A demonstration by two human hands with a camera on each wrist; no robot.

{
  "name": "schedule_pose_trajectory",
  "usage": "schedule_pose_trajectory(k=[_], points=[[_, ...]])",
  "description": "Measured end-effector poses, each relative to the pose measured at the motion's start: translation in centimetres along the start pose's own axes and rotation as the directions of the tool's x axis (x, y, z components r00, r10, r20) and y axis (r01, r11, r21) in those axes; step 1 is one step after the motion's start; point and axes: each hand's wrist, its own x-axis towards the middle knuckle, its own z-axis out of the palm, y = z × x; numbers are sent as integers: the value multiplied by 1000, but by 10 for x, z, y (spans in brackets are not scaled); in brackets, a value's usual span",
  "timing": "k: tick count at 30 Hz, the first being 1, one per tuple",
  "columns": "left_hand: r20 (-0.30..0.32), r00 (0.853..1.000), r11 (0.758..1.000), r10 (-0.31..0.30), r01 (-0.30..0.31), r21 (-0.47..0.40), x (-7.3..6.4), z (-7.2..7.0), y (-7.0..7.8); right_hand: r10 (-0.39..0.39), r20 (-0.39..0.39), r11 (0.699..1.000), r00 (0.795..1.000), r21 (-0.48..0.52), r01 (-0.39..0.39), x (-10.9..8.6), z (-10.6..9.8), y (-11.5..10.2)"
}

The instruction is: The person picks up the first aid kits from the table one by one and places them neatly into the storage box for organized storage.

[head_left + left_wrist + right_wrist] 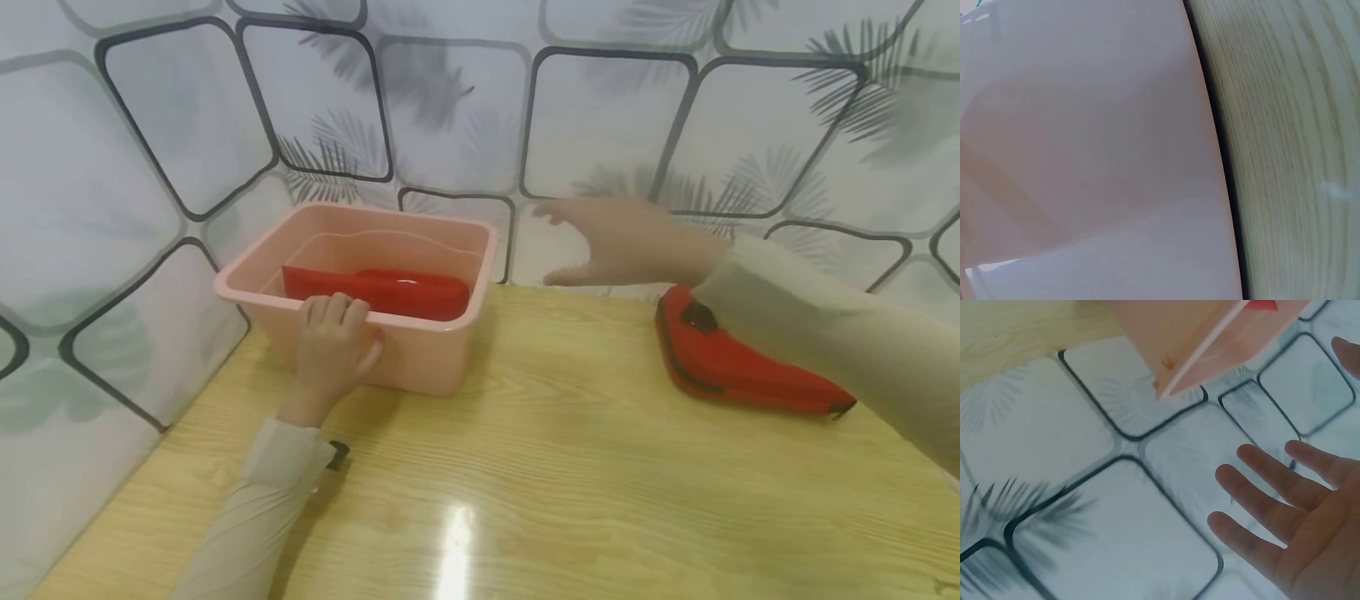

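Note:
A pink plastic basin (pixel 431 358) stands on the table at the left, against the patterned wall covering. My left hand (pixel 330 350) grips its near rim, fingers hooked over the edge and thumb on the outer wall. Inside the basin lie red things (pixel 420 296), partly hidden by the front wall. To the right of the basin, my right hand (pixel 622 237) is in the air, its fingers spread and holding nothing. Below the right forearm sits a red zipped case (pixel 750 375) with a dark patch, partly covered by the sleeve. The basin's smooth wall (pixel 1104 156) fills most of the left wrist view.
The light wood-grain table (pixel 570 467) runs along the patterned wall covering (pixel 607 125), which rises behind and at the left. A small dark object (pixel 339 455) shows beside the left cuff. A bright reflection lies on the near tabletop.

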Motion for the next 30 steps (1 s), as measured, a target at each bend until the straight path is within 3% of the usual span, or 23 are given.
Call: schedule_pose_trajectory(k=[4,7,12,17,19,21,26,30], points=[[10,1000,1000,-1,1,9,-2,0,-2,37,-56,999,998,21,-36,-34,-9,14],[12,1000,1000,-4,4,15,-3,0,-3,105,-112,987,988,130,-90,-59,-11,29],[14,1000,1000,-6,5,15,-4,1,-4,310,-135,915,941,313,-256,-96,-1,72],[15,1000,1000,-15,15,10,-4,-1,-4,484,-88,794,871,463,-395,-125,25,130],[12,1000,1000,-16,16,9,-4,-1,-4,522,-75,742,850,532,-409,-137,38,151],[9,1000,1000,-15,15,9,-4,-1,-4,534,-63,704,843,586,-402,-150,51,171],[5,1000,1000,-16,16,20,-5,-1,-4,553,111,567,826,676,-470,-172,76,210],[-5,1000,999,-20,20,27,-6,-1,-4,585,254,451,771,688,-569,-185,95,237]])
